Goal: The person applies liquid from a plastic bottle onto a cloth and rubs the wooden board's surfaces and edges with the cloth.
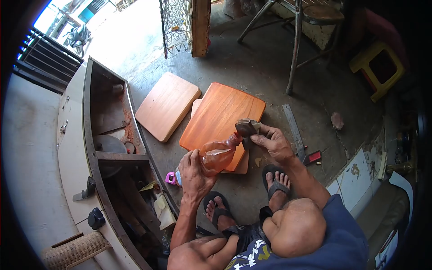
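My left hand [192, 173] is wrapped round a clear plastic bottle [218, 157] with orange-brown liquid or residue inside, its neck tilted up to the right. At the bottle's mouth, my right hand [273, 143] pinches a dark, folded pad [246, 128], perhaps cloth or sandpaper; I cannot tell which. Both hands are above an orange-stained wooden board [225, 105] with rounded corners, which rests on other pieces of wood. A paler, unstained board [165, 104] lies to its left on the floor.
To the left lies a cabinet [96, 155] with open compartments. A pink tape measure [170, 178] sits beside it. On the right are a metal try square [293, 130], a metal-legged chair [294, 54] and a yellow stool [380, 69]. My sandalled feet [277, 184] are close below the boards.
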Tool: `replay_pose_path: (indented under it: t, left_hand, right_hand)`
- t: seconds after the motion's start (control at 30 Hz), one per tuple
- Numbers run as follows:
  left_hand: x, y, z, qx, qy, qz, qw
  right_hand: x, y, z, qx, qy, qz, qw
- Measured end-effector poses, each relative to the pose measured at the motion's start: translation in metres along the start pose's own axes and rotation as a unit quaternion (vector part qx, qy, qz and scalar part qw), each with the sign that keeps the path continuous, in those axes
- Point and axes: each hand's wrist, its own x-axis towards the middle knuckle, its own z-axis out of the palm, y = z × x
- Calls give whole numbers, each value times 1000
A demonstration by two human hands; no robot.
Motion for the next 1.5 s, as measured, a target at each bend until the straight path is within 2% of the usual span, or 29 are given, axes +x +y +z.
replay_pose_path:
  t: [0.03, 0.1, 0.13, 0.17, 0.27, 0.3, 0.4, 0.47, 0.53, 0.6, 0.63, 0.73, 0.8, 0.87, 0.93, 1.0, 1.07, 1.13, 1.17, 1.2, 1.3, 1.4, 1.5]
  left_hand:
    - [-1, -2, 2, 0, -2, 3, 1000]
    - [-2, -4, 6, -14, 7, 20, 1000]
    - [-3, -3, 6, -12, 1, 26, 1000]
    - [-3, -3, 6, -110, 3, -4, 994]
    - [12, 34, -23, -220, 4, -49, 974]
    - [15, 29, -30, -386, -44, -126, 913]
    - [37, 34, -57, -392, -119, -153, 899]
    - [50, 31, -57, -303, 33, -77, 949]
    - [76, 37, -59, -253, 1, -57, 966]
    - [94, 52, -63, -338, -73, -131, 929]
    - [98, 48, -61, -290, -63, -155, 942]
    - [112, 34, -56, -275, -25, -171, 946]
    - [119, -8, -54, -257, -33, -158, 953]
    - [123, -40, -49, -365, 31, -202, 908]
    - [118, -77, -37, -362, 59, -205, 907]
    - [110, -107, -22, -365, 172, -289, 868]
    - [104, -146, -19, -371, 154, -299, 865]
    - [105, -146, -18, -434, 215, -337, 807]
    - [105, -147, -21, -397, 225, -367, 811]
    - [103, -147, -25, -399, 225, -369, 808]
    - [106, -136, -35, -341, 170, -372, 846]
    - [86, -167, -17, -310, 126, -373, 865]
    - [71, -160, -11, -337, 138, -423, 830]
  right_hand:
    - [0, 1, 1, 2, 3, -1, 1000]
    - [-1, 7, 2, 193, -20, 41, 980]
    - [-2, 12, -2, 198, -15, 37, 979]
    - [-4, 18, -7, 238, -19, 45, 970]
    - [-15, 26, -22, 308, 13, 43, 950]
    - [-17, 27, -29, 329, 39, 37, 943]
    - [-25, 42, -62, 331, 90, 22, 939]
    - [-29, 49, -77, 327, 97, 7, 940]
    - [-29, 50, -88, 317, 128, -29, 939]
    - [-28, 53, -97, 327, 133, -31, 935]
    - [-29, 51, -99, 316, 139, -41, 938]
    - [-32, 54, -113, 304, 156, -56, 938]
    - [-36, 56, -122, 302, 165, -60, 937]
    - [-40, 54, -127, 289, 174, -62, 939]
    - [-42, 62, -136, 282, 177, -61, 941]
    - [-44, 65, -140, 273, 178, -59, 943]
    - [-46, 65, -141, 246, 186, -47, 950]
    - [-46, 69, -143, 239, 185, -49, 952]
    - [-46, 71, -143, 233, 180, -48, 954]
    - [-46, 73, -143, 230, 181, -47, 955]
    - [-40, 75, -140, 222, 182, -45, 957]
    - [-36, 72, -133, 227, 177, -44, 957]
    - [-30, 80, -132, 227, 183, -29, 956]
